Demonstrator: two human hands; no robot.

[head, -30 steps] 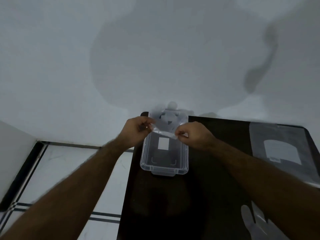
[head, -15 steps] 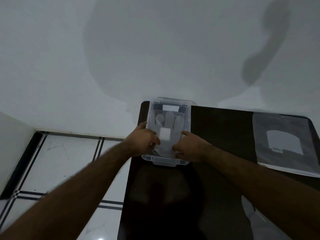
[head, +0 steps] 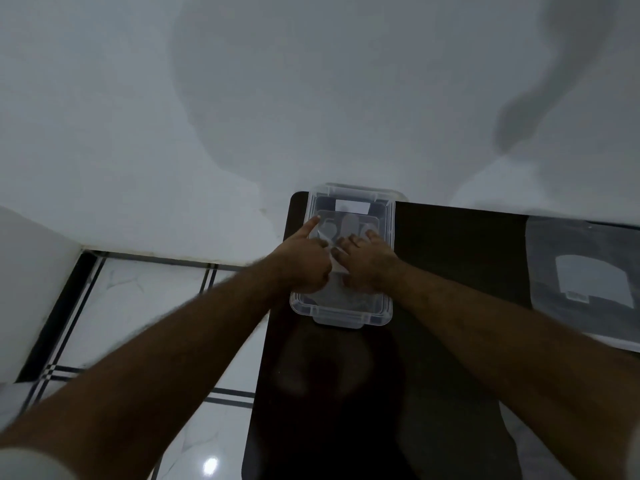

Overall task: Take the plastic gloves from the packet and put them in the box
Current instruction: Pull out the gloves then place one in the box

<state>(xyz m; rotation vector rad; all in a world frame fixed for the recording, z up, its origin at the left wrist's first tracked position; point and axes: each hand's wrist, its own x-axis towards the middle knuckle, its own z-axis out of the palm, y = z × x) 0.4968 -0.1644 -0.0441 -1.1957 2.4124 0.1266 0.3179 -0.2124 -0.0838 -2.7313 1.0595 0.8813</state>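
Clear plastic glove (head: 341, 230) lengthwise in box (head: 341, 315), fingers away; left hand (head: 304, 263), right hand (head: 367, 263) spread flat atop.

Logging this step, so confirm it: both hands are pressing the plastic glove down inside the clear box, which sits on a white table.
Wrong on one point: the head view shows the table is dark, nearly black, not white. Both the left hand and right hand do press the plastic glove inside the clear box.

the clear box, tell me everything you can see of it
The clear box is a lidless rectangular tub of see-through plastic with rounded corners, a raised rim and a latch tab at its near end. It stands upright at the far left corner of the dark table, long axis running away from the camera. A white label shows at its far end. Both hands, left hand and right hand, press a thin plastic glove down inside it.
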